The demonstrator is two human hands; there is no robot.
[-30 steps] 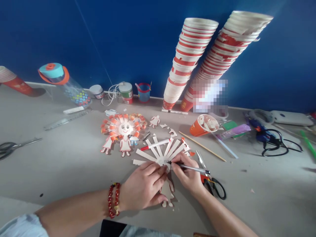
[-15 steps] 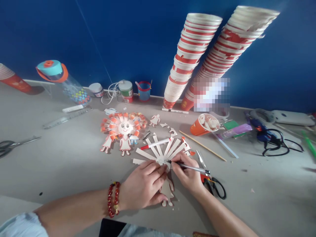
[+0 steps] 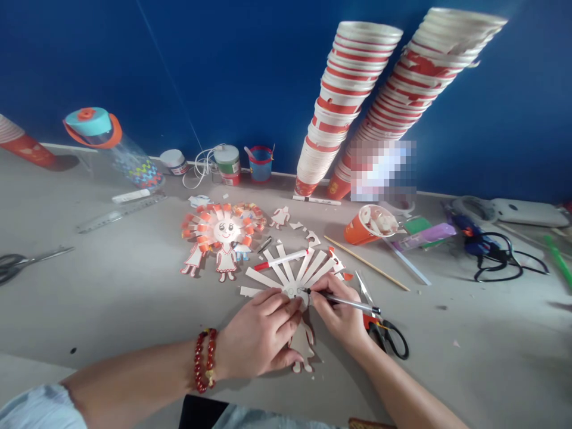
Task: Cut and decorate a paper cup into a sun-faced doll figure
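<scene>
A paper doll (image 3: pixel 302 344) lies on the table before me, white strips (image 3: pixel 316 266) fanning out from its round head. My left hand (image 3: pixel 263 335), palm down with fingers stretched out, presses on the doll and hides part of its head and body. In my right hand (image 3: pixel 342 313) a clear-barrelled pen (image 3: pixel 351 303) is pinched, its dark tip at the face, where two small rounds are drawn. Across the strips rests a white marker (image 3: pixel 286 259) with a red cap. Beyond stand out a finished-looking doll (image 3: pixel 226 256) with a drawn smile and orange-white curled strips.
Black-handled scissors (image 3: pixel 389 338) lie beside my right wrist, near a wooden stick (image 3: pixel 366 263). An orange cup (image 3: pixel 360 229) holds paper scraps. Tall paper cup stacks (image 3: pixel 344 101) stand by the blue wall. A bottle (image 3: pixel 134 164), a ruler (image 3: pixel 114 214) and a glue gun (image 3: pixel 480 238) lie farther out.
The pen tip has shifted very slightly on the doll's face, where the second small round looks more marked. Both hands stay almost in place.
</scene>
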